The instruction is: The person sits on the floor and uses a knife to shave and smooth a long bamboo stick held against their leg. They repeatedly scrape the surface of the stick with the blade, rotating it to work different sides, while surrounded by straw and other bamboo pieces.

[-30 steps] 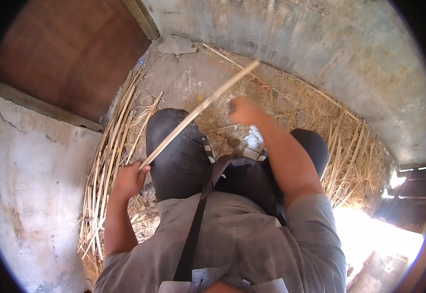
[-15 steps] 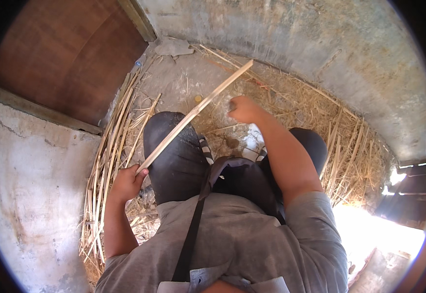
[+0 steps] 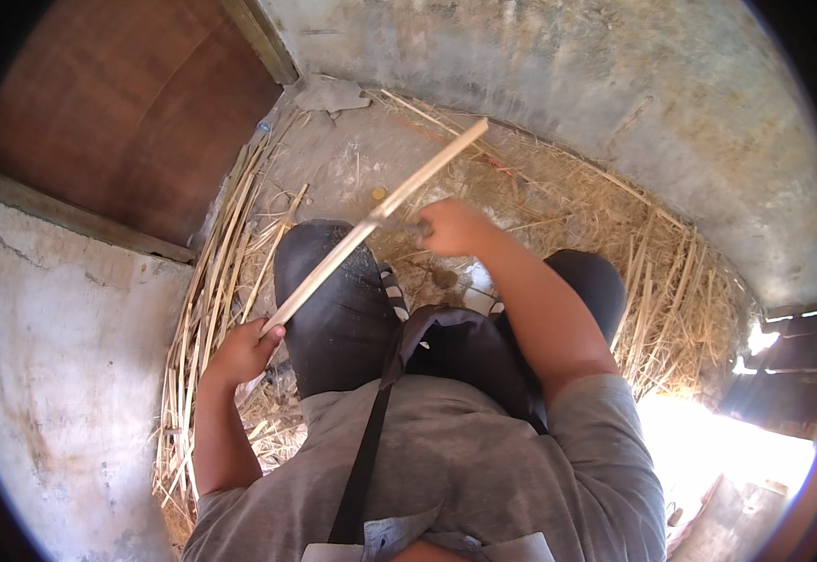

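My left hand (image 3: 245,353) is closed round the near end of a long, pale bamboo strip (image 3: 334,258). The strip slants up and to the right over my left knee, its far end free in the air. My right hand (image 3: 453,228) is a fist on a knife, most of its handle hidden by the fingers. A narrow grey knife blade (image 3: 397,225), a little blurred, reaches left from the fist and meets the strip near its middle. Whether it cuts in or only touches I cannot tell.
Split bamboo strips (image 3: 204,309) lie along the left wall by a brown door panel (image 3: 137,112). Thin shavings (image 3: 671,281) heap against the wall on the right. A flat stone (image 3: 332,95) sits in the far corner. A dark bag (image 3: 460,328) rests in my lap.
My right hand has moved left and slightly nearer me, bringing the knife blade to the bamboo strip. My left hand and the strip have hardly moved.
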`<state>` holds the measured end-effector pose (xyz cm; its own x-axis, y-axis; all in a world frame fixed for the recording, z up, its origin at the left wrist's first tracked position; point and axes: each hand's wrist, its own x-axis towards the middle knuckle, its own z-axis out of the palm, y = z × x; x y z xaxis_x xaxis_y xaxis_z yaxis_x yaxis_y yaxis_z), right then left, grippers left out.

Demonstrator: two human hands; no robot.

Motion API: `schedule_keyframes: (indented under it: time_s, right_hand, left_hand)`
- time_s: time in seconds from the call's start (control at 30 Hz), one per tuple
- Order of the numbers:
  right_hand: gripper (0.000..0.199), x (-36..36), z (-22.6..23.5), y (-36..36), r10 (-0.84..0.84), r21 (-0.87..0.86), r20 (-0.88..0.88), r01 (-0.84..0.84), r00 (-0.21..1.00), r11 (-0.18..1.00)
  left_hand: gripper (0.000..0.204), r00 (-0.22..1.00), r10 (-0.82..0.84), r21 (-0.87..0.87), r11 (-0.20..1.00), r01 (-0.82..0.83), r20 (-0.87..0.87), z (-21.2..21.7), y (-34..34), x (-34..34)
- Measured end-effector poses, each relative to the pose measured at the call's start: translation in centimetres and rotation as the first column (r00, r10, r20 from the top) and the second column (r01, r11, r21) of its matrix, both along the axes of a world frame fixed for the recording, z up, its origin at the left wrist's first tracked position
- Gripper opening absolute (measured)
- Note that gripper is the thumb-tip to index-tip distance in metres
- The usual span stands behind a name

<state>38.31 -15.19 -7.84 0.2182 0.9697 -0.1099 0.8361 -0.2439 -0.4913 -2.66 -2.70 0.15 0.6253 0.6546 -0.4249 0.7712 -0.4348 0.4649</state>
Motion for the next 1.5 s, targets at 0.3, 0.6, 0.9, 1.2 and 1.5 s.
schedule_keyframes:
  time_s: [0.3,0.6,0.9,1.2,1.5]
  right_hand:
    - [0.041,1.3,3.5,-1.5,-0.353,-0.011,-0.001,0.353,0.936,0.935]
    - [0.036,-2.5,3.9,0.2,-0.032,-0.046,0.079,0.036,0.996,0.998]
    - [0.039,-0.2,1.9,-0.6,-0.114,-0.128,0.052,0.120,0.992,0.985]
    - [0.045,4.8,-0.6,-0.9,-0.349,-0.120,-0.249,0.329,0.903,0.937]
    - [0.045,-0.6,4.3,-0.8,0.052,-0.115,-0.097,-0.063,0.994,0.991]
  left_hand:
    - [0.050,0.997,0.076,-0.175,0.981,-0.078,-0.018,-0.5,0.4,0.2]
    - [0.045,0.971,0.233,-0.417,0.879,-0.231,-0.046,-0.6,-0.6,-1.3]
    - [0.047,0.997,0.042,-0.228,0.972,-0.055,-0.063,0.0,0.7,-0.8]
    - [0.037,0.999,-0.029,0.257,0.966,0.019,0.033,0.2,-3.5,0.0]
    - [0.034,0.999,-0.022,0.355,0.935,0.012,0.025,-0.2,-4.7,0.4]
